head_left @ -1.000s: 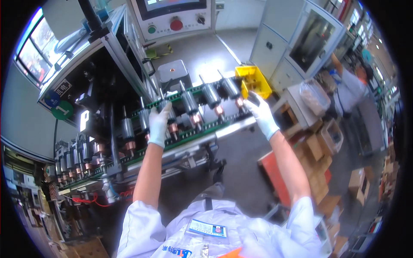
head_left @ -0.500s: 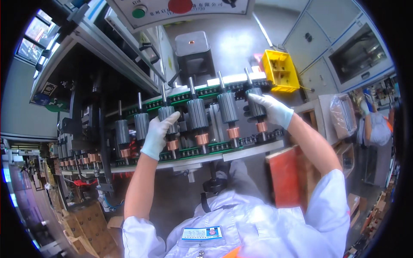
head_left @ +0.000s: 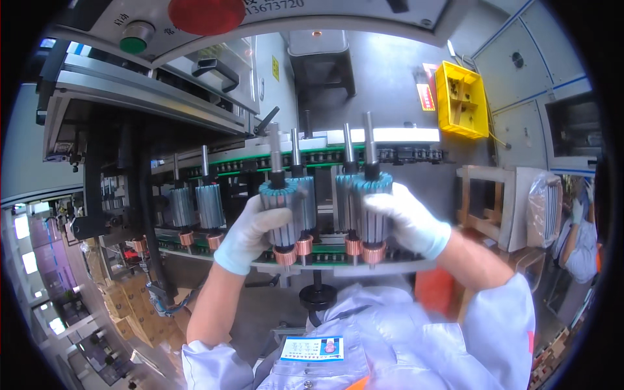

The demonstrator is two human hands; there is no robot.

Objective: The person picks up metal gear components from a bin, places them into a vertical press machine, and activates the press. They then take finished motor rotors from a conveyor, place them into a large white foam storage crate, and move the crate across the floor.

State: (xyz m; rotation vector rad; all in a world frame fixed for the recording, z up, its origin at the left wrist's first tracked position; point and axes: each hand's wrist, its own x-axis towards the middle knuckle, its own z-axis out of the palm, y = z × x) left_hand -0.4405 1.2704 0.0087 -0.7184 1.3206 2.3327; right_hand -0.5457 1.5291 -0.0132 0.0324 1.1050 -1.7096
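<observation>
Both my hands wear white gloves. My left hand point(head_left: 250, 235) is closed round the slotted core of a motor armature point(head_left: 281, 214), which stands upright with its steel shaft up and copper commutator down. My right hand point(head_left: 411, 221) grips a second such armature point(head_left: 374, 211) the same way. The two are raised above the chain conveyor point(head_left: 260, 162). Behind them, partly hidden, another armature point(head_left: 306, 198) and one more armature point(head_left: 344, 207) rest on the conveyor. To the left of my left hand sit further armatures point(head_left: 209, 205) in the line.
A control panel point(head_left: 273, 16) with a green button and a red button hangs overhead. A dark machine frame point(head_left: 123, 136) covers the conveyor's left part. Beyond the line are a grey stool point(head_left: 318, 45) and a yellow divided bin point(head_left: 484, 114). At far right another person point(head_left: 578, 240) stands.
Both hands have lifted their armatures off the conveyor and brought them nearer to each other. The right hand has moved left from the line's right end. The view has also shifted.
</observation>
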